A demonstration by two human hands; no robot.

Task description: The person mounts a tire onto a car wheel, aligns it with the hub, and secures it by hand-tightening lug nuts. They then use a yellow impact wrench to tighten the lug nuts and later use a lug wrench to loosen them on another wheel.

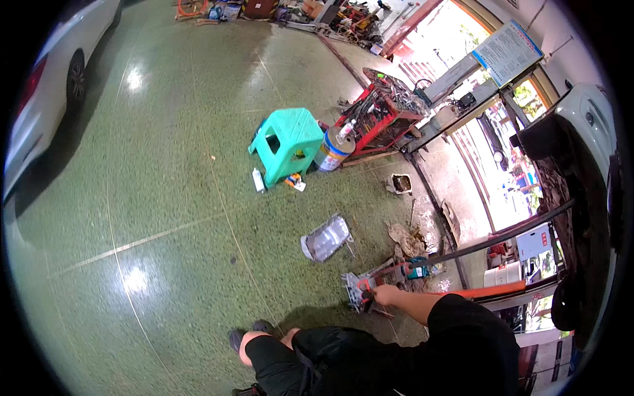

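My right hand (pixel 385 295), at the end of a black sleeve, reaches in from the lower right. Its fingers are closed around something dark that I cannot make out. Right by them is a low grey metal piece with orange-red parts (pixel 353 290), close to the floor. Just beyond lies a clear plastic container (pixel 326 239) on its side. A crumpled brown cloth (pixel 408 241) is to the right, with a teal container (pixel 419 269) near it. My left hand is out of the picture.
A green plastic stool (pixel 290 138) stands ahead, beside a metal drum (pixel 333 150) and a red tool cart (pixel 380 112) heaped with tools. A white bottle (pixel 257 180) is by the stool. A white car (pixel 56 79) stands left; a raised vehicle (pixel 588 152) overhangs the right.
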